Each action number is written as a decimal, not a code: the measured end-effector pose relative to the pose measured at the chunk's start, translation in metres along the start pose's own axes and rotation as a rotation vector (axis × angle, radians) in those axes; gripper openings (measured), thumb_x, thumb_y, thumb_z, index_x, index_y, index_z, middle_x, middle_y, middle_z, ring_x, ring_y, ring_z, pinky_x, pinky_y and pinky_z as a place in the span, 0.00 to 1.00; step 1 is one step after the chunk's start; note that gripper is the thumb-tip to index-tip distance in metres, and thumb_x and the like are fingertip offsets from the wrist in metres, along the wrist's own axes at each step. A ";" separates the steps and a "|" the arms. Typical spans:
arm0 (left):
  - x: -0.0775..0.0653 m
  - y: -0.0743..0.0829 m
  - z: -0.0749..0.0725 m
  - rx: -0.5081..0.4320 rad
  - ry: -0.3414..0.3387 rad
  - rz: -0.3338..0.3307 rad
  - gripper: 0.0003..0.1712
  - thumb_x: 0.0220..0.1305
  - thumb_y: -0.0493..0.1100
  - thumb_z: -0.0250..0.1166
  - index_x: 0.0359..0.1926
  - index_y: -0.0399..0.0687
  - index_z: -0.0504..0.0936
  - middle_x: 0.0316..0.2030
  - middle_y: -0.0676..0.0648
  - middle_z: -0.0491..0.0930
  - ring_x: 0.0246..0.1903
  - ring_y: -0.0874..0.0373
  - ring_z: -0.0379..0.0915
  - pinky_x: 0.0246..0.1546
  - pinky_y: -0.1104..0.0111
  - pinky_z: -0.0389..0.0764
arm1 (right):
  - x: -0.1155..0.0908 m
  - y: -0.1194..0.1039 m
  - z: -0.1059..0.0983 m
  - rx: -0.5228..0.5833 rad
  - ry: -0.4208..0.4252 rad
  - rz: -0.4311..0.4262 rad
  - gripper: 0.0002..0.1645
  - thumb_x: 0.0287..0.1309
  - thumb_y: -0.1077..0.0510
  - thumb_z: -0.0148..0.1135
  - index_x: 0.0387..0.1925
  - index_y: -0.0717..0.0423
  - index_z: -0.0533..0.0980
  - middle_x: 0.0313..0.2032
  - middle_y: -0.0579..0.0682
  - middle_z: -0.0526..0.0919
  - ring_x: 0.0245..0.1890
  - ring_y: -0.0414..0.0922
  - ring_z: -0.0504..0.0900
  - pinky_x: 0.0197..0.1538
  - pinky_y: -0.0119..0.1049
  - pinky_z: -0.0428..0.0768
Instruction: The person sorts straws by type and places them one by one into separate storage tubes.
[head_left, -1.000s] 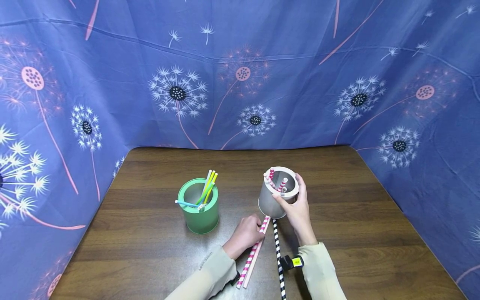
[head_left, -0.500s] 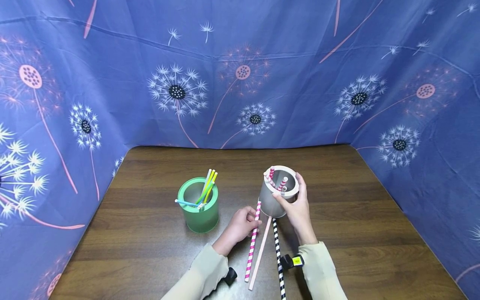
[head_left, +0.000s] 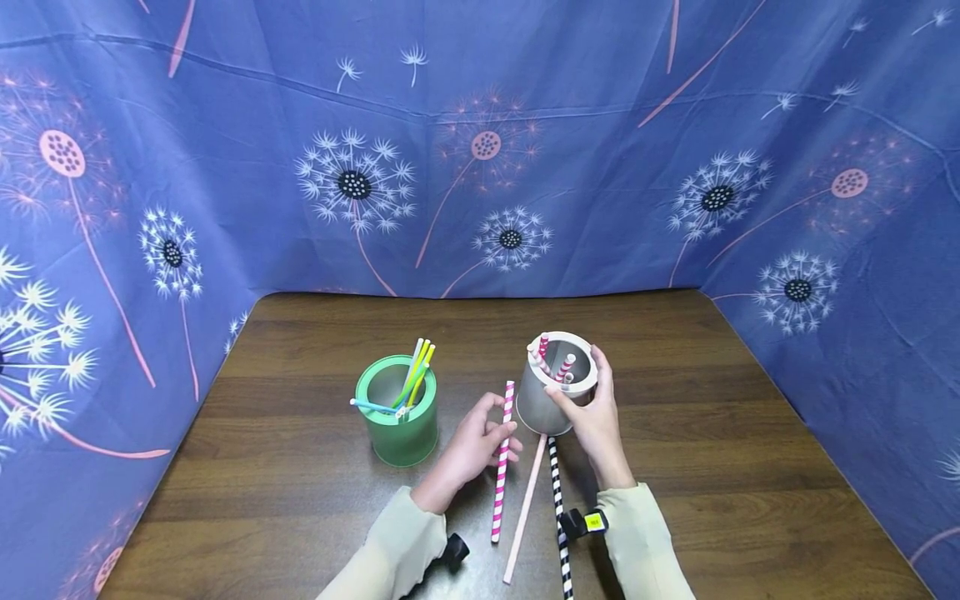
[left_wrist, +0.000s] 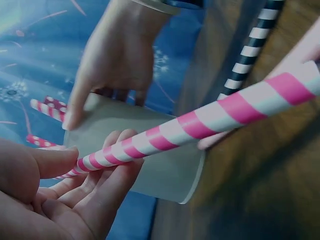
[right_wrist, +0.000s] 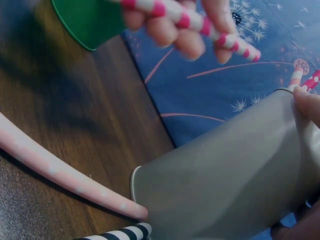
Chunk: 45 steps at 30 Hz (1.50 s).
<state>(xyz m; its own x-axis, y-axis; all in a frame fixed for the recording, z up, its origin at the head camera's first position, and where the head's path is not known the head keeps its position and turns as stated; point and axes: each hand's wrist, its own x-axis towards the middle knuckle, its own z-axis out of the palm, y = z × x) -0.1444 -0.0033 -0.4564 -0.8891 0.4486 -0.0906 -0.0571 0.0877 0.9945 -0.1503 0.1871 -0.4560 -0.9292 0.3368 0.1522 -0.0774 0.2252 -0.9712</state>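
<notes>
Between thumb and fingers, my left hand point(head_left: 474, 440) pinches a pink-and-white striped paper straw point(head_left: 500, 492), raised off the table as the left wrist view shows. My right hand point(head_left: 596, 417) grips the rim of a grey can point(head_left: 536, 404), thumb at the front and fingers around the right side. Several red and pink patterned straws point(head_left: 566, 367) stand inside that can. Against its base lie the ends of a pale pink straw point(head_left: 527, 510) and a black-and-white striped straw point(head_left: 558, 508). In the right wrist view, the can point(right_wrist: 225, 165) stands beside both straws' ends.
A green can point(head_left: 405, 437) to the left of my left hand holds several white, yellow, green and blue straws point(head_left: 418, 375). The brown wooden table point(head_left: 300, 500) ends at a blue dandelion-print cloth point(head_left: 600, 208) hanging behind and at the sides.
My left hand has picked the pink-and-white striped straw away from the pale pink one, moving it left and up. The right hand and grey can have stayed put.
</notes>
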 end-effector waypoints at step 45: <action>0.007 0.104 0.002 0.113 0.376 0.754 0.12 0.58 0.29 0.65 0.44 0.29 0.79 0.38 0.34 0.86 0.39 0.45 0.84 0.43 0.70 0.84 | -0.001 0.001 0.000 -0.009 -0.001 0.011 0.57 0.50 0.60 0.73 0.75 0.44 0.48 0.73 0.51 0.56 0.73 0.48 0.56 0.74 0.46 0.53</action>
<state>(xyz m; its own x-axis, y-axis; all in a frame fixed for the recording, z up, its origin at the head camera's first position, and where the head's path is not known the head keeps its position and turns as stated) -0.1555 0.0103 -0.3539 -0.7643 0.0992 0.6372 0.6389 -0.0186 0.7691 -0.1491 0.1864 -0.4568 -0.9305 0.3382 0.1409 -0.0635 0.2299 -0.9711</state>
